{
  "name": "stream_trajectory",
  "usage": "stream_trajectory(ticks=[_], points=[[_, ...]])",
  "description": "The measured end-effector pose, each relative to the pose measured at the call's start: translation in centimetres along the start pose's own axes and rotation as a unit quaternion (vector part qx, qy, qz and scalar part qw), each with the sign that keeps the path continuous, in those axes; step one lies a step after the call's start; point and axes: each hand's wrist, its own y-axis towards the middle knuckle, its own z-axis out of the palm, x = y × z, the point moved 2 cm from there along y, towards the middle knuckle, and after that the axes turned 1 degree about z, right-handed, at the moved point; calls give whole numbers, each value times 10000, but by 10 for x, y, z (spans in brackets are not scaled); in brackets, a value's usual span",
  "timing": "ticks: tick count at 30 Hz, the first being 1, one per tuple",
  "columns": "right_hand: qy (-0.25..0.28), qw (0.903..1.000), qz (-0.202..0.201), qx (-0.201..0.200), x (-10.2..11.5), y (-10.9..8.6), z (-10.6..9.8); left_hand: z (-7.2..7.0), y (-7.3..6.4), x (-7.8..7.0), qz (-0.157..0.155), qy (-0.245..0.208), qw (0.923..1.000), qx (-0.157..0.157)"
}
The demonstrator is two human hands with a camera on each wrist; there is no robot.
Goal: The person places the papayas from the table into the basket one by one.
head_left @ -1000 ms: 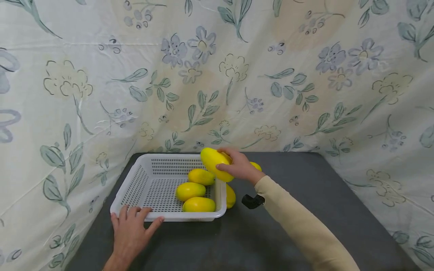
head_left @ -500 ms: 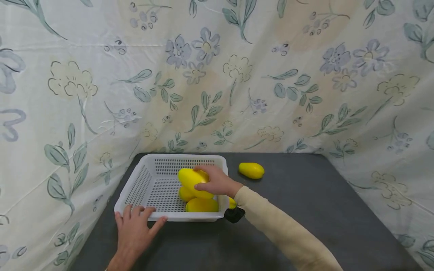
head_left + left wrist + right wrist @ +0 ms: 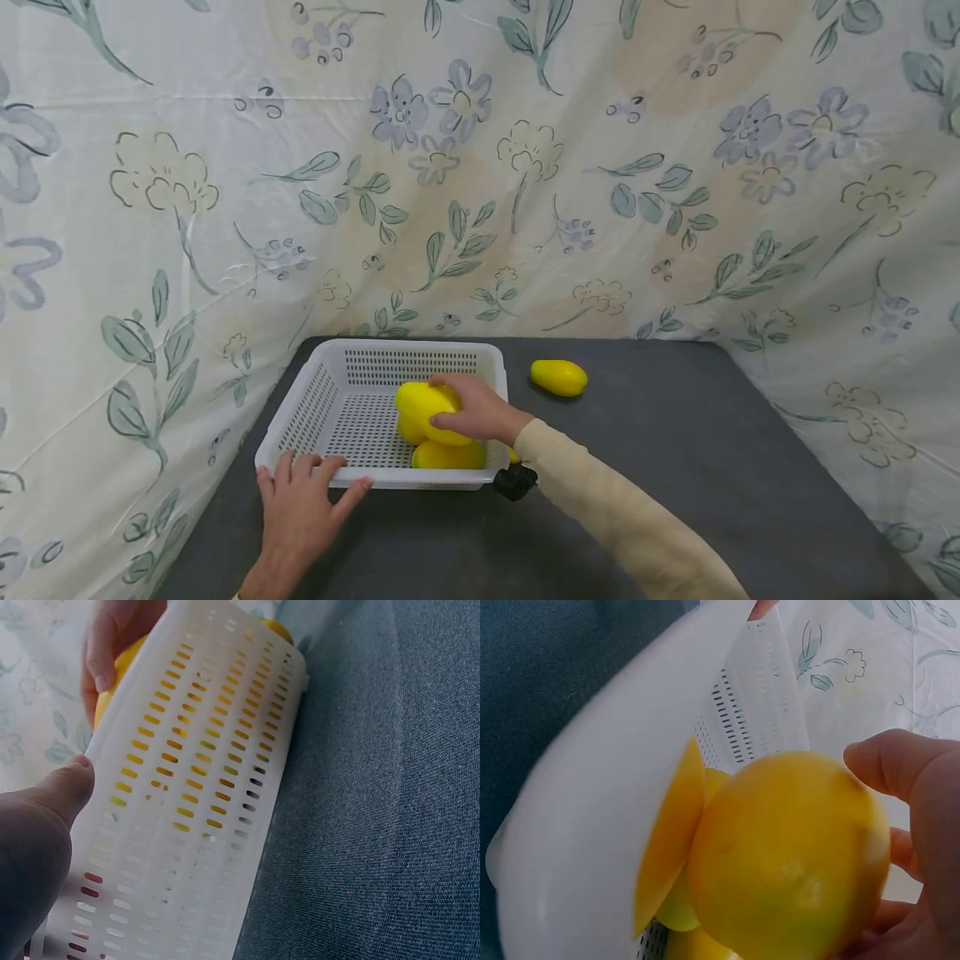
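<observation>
My right hand grips a yellow mango from above and the right, inside the white perforated plastic basket. Under and beside it lie other mangoes; one near mango shows along the front wall, the rest are mostly covered. The right wrist view has the held mango up close, with the thumb against its side. My left hand holds the basket's front left rim, fingers over the edge. In the left wrist view its thumb presses the rim from outside.
One loose mango lies on the dark grey table right of the basket. Another mango, mostly hidden by the right wrist, lies against the basket's right side. A floral curtain hangs behind and along both sides.
My right hand has carried the mango left over the basket's right rim and lowered it onto the mangoes inside. My left hand has stayed on the rim.
</observation>
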Motion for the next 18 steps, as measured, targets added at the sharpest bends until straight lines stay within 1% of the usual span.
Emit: stream_trajectory(ticks=[4, 8, 10, 14, 18], points=[[-111, 9999, 72, -28, 0, -1, -4, 0, 0, 0, -11, 9, 10000, 18], [-108, 9999, 98, -59, -2, -5, -15, -1, -1, -1, 5, 2, 10000, 14], [-100, 9997, 178, -109, -4, -8, -22, -2, -1, -1, -2, -20, 10000, 20], [-40, 9988, 354, -331, -12, -14, -42, -2, -2, 0, 10, -30, 10000, 6], [22, 9972, 445, -597, -26, -27, -66, 0, -2, 2, 57, -7, 10000, -73]])
